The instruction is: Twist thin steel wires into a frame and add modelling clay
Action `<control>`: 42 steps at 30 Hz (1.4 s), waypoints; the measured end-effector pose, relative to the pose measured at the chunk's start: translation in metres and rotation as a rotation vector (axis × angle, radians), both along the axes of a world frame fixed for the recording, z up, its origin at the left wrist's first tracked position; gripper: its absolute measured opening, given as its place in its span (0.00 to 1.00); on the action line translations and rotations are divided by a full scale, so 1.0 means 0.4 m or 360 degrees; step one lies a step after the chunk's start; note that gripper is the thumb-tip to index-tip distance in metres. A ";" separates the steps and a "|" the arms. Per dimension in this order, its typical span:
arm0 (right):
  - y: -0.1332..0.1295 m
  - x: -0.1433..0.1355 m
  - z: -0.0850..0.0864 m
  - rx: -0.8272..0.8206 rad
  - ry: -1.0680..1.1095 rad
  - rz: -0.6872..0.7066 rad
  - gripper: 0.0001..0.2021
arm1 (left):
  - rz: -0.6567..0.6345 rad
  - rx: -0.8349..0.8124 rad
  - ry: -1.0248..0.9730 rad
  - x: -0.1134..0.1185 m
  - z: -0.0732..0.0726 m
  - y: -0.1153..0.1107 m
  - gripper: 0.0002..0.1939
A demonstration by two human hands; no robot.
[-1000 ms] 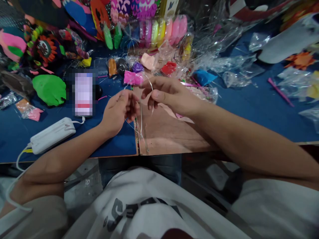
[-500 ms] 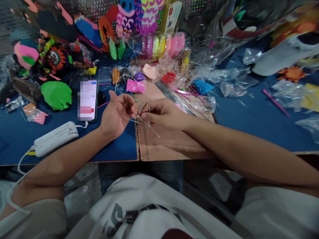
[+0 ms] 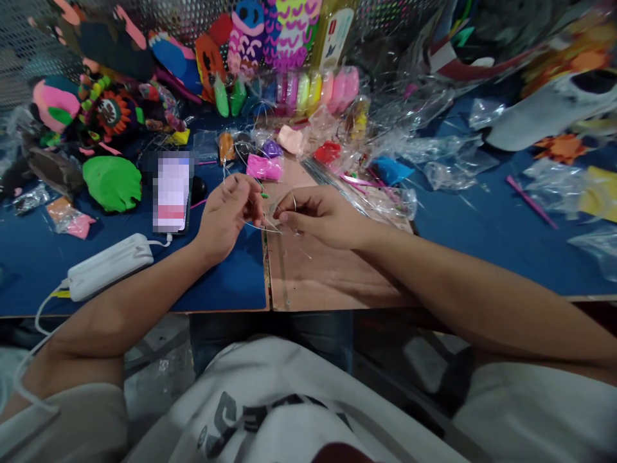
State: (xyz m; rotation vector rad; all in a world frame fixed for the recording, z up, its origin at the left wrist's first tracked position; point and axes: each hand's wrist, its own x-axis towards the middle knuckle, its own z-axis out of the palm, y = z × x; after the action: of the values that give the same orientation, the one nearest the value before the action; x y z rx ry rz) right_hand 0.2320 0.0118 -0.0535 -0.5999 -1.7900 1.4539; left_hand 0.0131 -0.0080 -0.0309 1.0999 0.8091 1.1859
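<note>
Thin silvery wire (image 3: 263, 227) runs in loose loops between my two hands, above the edge of a brown board. My left hand (image 3: 230, 215) is closed, thumb folded against the fingers, with wire strands passing through it and sticking up above it. Opposite it, my right hand (image 3: 321, 215) pinches wire between thumb and forefinger; one loop arcs over its fingers. The fingertips of the two hands are a small gap apart. Just beyond them lies a bright pink clay packet (image 3: 264, 168). A bundle of straight wires (image 3: 332, 183) rests on the board behind my right hand.
A phone (image 3: 172, 193) is cabled to a white power bank (image 3: 110, 267) at left, near a flat green clay piece (image 3: 112, 184). Clay figures (image 3: 113, 112) crowd the back left. Plastic wrappers (image 3: 443, 151) and a purple stick (image 3: 531, 202) lie at right. The brown board (image 3: 328, 276) covers the middle.
My left thumb, raised before, has folded down onto the fingers, and that hand has turned inward. My right hand has shifted slightly right, and the gap between the hands is a little wider.
</note>
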 end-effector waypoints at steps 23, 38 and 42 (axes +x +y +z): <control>0.028 0.034 0.032 -0.0735 -0.0052 -0.0089 0.20 | 0.0285 -0.0194 0.0284 0.003 0.012 0.007 0.27; 0.010 0.014 0.022 -0.0903 0.0363 -0.0143 0.21 | 0.0448 -0.0074 0.0195 -0.002 0.008 0.004 0.26; 0.012 0.015 0.023 -0.0811 0.0305 -0.0010 0.20 | 0.0410 -0.0113 0.0188 0.001 0.012 0.003 0.28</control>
State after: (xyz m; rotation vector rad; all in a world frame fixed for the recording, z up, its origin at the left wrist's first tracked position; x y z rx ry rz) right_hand 0.2382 0.0167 -0.0443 -0.6867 -1.2695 1.9086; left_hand 0.0137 -0.0067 -0.0260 1.0360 1.1016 1.3031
